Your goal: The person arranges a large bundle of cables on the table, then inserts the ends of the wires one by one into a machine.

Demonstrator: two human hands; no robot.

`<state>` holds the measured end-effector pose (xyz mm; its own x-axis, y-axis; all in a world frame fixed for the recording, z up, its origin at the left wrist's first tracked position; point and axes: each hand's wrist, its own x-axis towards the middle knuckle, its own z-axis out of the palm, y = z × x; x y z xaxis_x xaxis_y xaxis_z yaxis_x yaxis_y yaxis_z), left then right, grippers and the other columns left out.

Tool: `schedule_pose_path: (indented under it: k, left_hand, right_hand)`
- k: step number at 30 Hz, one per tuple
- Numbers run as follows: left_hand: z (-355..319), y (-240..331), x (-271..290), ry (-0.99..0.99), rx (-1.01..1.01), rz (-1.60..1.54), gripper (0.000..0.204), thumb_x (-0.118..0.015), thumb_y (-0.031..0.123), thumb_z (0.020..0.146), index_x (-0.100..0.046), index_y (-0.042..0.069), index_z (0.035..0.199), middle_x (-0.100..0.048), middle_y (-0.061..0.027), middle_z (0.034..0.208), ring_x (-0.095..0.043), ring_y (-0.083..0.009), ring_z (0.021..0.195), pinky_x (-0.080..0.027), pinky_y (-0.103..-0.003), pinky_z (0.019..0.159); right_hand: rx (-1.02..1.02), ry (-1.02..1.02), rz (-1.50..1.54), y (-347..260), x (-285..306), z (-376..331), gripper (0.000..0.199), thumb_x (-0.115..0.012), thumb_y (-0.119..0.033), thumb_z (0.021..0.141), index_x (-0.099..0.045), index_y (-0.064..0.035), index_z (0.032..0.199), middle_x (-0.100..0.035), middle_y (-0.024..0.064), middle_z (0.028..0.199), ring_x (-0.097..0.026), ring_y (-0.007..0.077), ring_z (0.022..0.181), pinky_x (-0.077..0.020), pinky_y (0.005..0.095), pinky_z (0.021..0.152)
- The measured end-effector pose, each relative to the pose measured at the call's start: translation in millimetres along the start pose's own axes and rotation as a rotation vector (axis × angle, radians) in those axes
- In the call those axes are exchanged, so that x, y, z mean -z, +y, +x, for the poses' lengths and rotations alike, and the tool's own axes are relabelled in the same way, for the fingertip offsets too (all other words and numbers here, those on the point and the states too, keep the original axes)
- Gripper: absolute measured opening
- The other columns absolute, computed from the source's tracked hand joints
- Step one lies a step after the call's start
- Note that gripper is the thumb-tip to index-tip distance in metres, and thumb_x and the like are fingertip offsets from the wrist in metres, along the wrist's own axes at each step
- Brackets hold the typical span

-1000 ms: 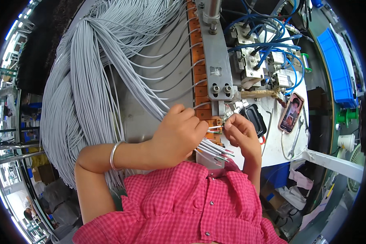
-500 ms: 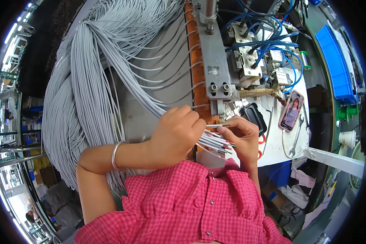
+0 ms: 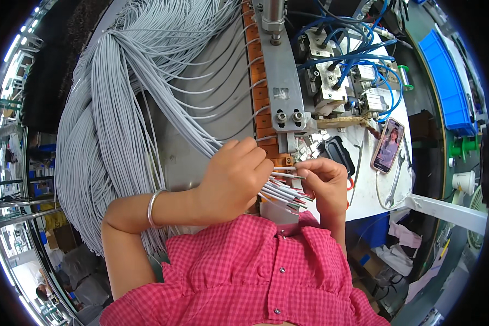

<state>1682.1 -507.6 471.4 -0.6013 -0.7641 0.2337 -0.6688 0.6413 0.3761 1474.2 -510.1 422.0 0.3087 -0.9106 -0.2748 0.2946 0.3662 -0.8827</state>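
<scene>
My left hand (image 3: pixel 234 176) is closed in a fist around a bundle of grey cables (image 3: pixel 187 122). Their stripped ends (image 3: pixel 282 191), showing small red, dark green and white wires, fan out to the right of the fist. At the tip of one cable, the thumb and forefinger of my right hand (image 3: pixel 327 182) are pinched together, just right of the bundle. Right above the fingers lies the near end of a row of orange blocks (image 3: pixel 263 108). Single grey cables run into these blocks from the left.
A metal bar (image 3: pixel 282 81) of a machine lies along the orange row. Blue air hoses (image 3: pixel 358 57) and valves stand to its right. A lit phone (image 3: pixel 388 145), a wrench (image 3: pixel 395 179) and a black case (image 3: pixel 339 155) lie on the white tabletop. A large cable heap (image 3: pixel 106 125) fills the left.
My right hand's fingertips have shifted slightly down, and the cable tip at them now sits a little lower. My left hand keeps its grip on the bundle, almost unmoved.
</scene>
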Motion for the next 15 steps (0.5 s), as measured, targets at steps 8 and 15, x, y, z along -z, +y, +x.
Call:
schedule_pose_path:
  k: [8, 15]
  left_hand:
    - [2, -2, 0, 0.017, -0.004, -0.026, 0.021, -0.060, 0.009, 0.055, -0.054, 0.004, 0.074, -0.045, -0.0068, 0.066, -0.045, -0.0245, 0.069, -0.034, -0.036, 0.059]
    - [1, -3, -3, 0.039, -0.014, -0.017, 0.018, -0.059, 0.009, 0.054, -0.053, 0.004, 0.070, -0.044, -0.0066, 0.065, -0.045, -0.0247, 0.067, -0.033, -0.035, 0.059]
  right_hand:
    - [0.151, 0.041, -0.093, 0, -10, 0, 0.010, -0.064, 0.002, 0.076, -0.064, 0.0041, 0.086, -0.064, 0.0067, 0.073, -0.052, 0.0054, 0.051, -0.0384, 0.0167, 0.043]
    - [0.223, 0.108, -0.210, 7, -5, 1, 0.009, -0.064, 0.005, 0.076, -0.064, 0.0052, 0.085, -0.063, 0.0080, 0.074, -0.053, 0.0062, 0.052, -0.0399, 0.0169, 0.044]
